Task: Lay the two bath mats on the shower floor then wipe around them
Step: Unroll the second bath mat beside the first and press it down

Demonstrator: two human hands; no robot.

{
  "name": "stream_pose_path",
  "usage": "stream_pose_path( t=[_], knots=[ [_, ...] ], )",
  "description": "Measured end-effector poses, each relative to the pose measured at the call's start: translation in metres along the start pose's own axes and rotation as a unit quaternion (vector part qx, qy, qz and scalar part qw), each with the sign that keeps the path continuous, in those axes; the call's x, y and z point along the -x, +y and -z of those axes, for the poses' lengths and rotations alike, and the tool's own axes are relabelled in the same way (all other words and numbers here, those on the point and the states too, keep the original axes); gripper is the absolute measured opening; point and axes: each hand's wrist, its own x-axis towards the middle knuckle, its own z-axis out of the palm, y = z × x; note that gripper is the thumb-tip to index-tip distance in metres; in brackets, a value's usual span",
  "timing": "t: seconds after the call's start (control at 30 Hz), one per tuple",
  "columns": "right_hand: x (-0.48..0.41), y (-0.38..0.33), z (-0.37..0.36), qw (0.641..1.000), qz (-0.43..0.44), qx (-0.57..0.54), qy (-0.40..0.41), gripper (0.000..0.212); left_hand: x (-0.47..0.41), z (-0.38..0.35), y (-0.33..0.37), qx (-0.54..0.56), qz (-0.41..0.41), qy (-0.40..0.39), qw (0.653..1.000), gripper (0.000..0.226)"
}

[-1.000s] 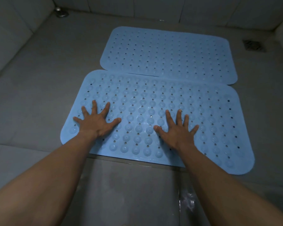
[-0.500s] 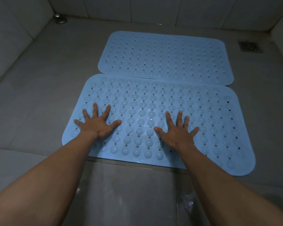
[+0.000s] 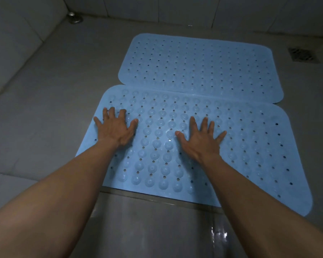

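near mat (image 3: 250,146): flat on the floor (image 3: 63,81), near side, its far edge touching the far mat (image 3: 199,66) (might overlap a hair, can't tell)
far mat: flat too, by the far wall, drain (image 3: 303,54) off to its right
feel: my guess is soft, floppy rubber, light, and slick if wet
where to grab: I'd pinch a corner or short edge to shift it; to seat it, just press down
left hand (image 3: 116,127): palm down on the mat's left part, fingers spread wide, holding nothing
right hand (image 3: 199,140): same deal, splayed flat near the middle
arms: both stretched forward, well apart
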Motion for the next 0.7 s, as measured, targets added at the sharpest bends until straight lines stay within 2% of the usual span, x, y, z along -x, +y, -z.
stream_pose_path(
  t=[0.1,0.27,0.4,0.7],
  knots=[
    [-0.04,-0.02,0.007,0.999,0.039,0.006,0.003,0.082,-0.039,0.006,0.002,0.007,-0.027,0.003,1.0,0.075],
    [-0.093,-0.039,0.009,0.997,0.068,0.016,-0.009,0.077,-0.08,-0.009,0.004,-0.021,-0.039,-0.062,0.997,0.082],
    [-0.1,-0.034,0.0,0.996,0.088,0.019,0.026,0.076,-0.079,-0.026,0.006,0.005,-0.025,-0.009,1.0,0.08],
    [-0.099,-0.031,0.0,0.995,0.079,0.038,0.055,0.071,-0.08,-0.017,0.016,-0.005,-0.018,-0.013,1.0,0.086]
  ],
)
